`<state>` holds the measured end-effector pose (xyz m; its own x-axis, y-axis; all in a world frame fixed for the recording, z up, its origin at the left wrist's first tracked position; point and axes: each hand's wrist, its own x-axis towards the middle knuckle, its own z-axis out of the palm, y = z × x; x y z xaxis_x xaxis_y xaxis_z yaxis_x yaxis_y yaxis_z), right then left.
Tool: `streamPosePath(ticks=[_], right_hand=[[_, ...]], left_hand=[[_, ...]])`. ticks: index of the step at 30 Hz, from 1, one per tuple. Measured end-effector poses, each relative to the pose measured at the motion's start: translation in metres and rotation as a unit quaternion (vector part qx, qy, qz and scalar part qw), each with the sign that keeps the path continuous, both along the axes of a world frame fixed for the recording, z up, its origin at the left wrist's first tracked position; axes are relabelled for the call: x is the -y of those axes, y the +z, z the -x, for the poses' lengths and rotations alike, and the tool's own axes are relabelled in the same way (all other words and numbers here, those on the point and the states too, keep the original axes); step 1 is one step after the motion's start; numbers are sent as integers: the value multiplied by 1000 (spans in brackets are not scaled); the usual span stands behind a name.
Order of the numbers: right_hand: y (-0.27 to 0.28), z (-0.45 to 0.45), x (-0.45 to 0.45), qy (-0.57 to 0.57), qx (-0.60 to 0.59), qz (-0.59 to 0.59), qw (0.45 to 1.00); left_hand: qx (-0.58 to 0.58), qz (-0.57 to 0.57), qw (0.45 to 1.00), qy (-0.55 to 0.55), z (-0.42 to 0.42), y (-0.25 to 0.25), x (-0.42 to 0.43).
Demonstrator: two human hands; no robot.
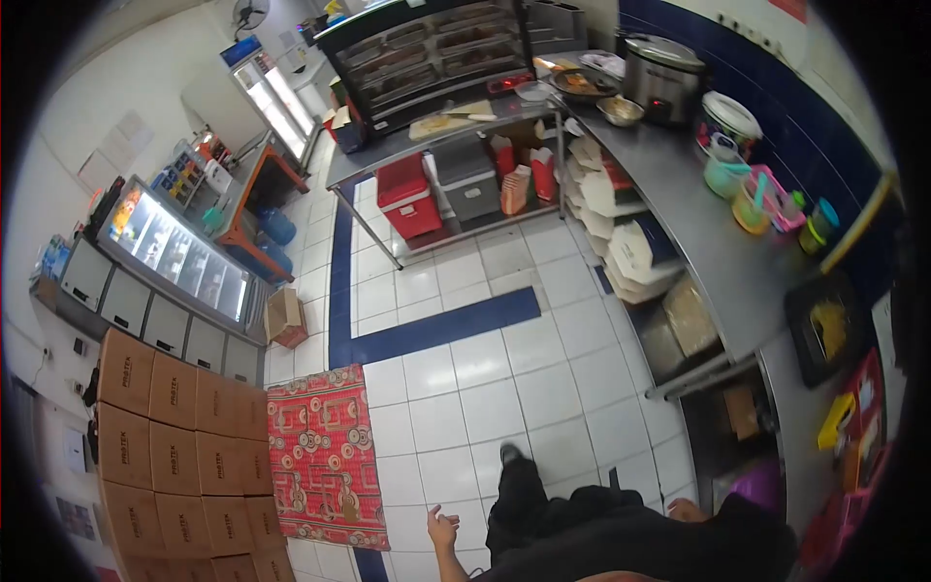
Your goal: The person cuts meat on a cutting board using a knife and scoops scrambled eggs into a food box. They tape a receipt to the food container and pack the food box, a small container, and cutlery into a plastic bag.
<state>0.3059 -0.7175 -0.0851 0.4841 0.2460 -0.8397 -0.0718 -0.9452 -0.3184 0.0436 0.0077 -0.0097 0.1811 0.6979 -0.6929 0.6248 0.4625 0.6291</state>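
Note:
My left hand (443, 530) hangs beside my body above the white floor tiles, holding nothing, its fingers loosely apart. The red patterned mat (328, 456) lies on the floor to its left. On my other side, my right hand (688, 510) is low by my dark clothing, partly covered by it. Its visible fingers look loose, and no object shows in them. Closest to that hand is the lower shelf under the right-hand counter, with a purple item (758, 488) on it. One dark shoe (510, 452) is stepping forward on the tiles.
Stacked brown cartons (175, 462) and a lit display fridge (184, 257) line the left. Ahead stands a steel table (456, 134) with a red cooler (408, 199) underneath. A steel counter (722, 262) runs along the right, carrying a large cooker (663, 80) and colourful containers.

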Motion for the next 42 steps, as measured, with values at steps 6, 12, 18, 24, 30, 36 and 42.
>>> streamPosePath(ticks=[6,12,18,24,30,36,42], right_hand=[[-8,-205,-323,-60,42,-51,996],[33,-338,-474,-264,96,-135,950],[25,-415,-538,-312,166,-55,934],[-8,-625,-616,-257,278,-91,921],[87,-923,-743,-145,428,-251,856],[233,-1101,-920,-60,389,-367,843],[260,-1175,-1083,97,469,-331,813]], left_hand=[[-8,-227,972,-58,-135,-24,-138],[144,-135,977,-75,-451,10,-313],[285,-274,900,-184,-820,120,-450],[439,-137,886,-58,-1040,185,-533],[383,-89,919,37,-1173,191,-613],[297,-96,948,69,-1259,166,-711],[221,-178,953,102,-1327,167,-750]])
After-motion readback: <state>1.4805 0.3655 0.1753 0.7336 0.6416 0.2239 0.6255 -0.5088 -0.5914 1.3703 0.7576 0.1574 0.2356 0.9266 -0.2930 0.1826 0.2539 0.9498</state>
